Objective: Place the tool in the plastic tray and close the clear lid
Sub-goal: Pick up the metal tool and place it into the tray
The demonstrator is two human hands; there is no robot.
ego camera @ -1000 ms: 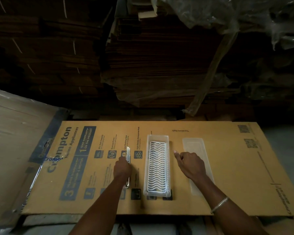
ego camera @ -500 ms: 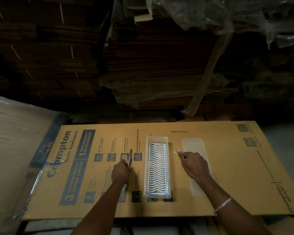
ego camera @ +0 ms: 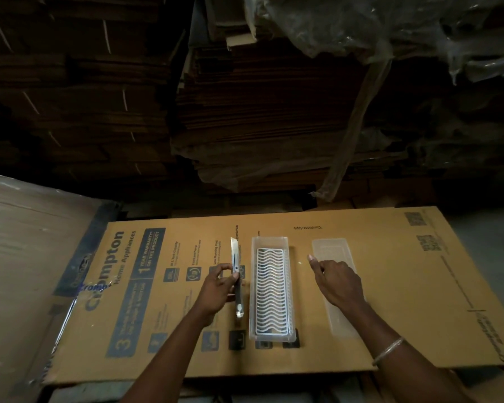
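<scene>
A long clear plastic tray (ego camera: 255, 289) with a white wavy grid insert lies lengthwise on a flattened cardboard box (ego camera: 405, 286). Just left of it, my left hand (ego camera: 217, 289) grips a slim metal tool (ego camera: 235, 274) with a dark handle, lifted off the cardboard and roughly parallel to the tray. The clear lid (ego camera: 330, 250) lies flat to the tray's right. My right hand (ego camera: 336, 282) rests over the lid's left part with the index finger pointing out; whether it presses the lid I cannot tell.
The printed cardboard sheet covers the work surface; its front edge runs near my forearms. Tall stacks of flattened cartons (ego camera: 259, 112) rise behind it. Plastic wrap (ego camera: 390, 33) hangs at the upper right. A wrapped board (ego camera: 26, 257) lies on the left.
My left hand has picked the tool up off the cardboard and tilted it upward beside the tray. My right hand has shifted slightly right over the lid.
</scene>
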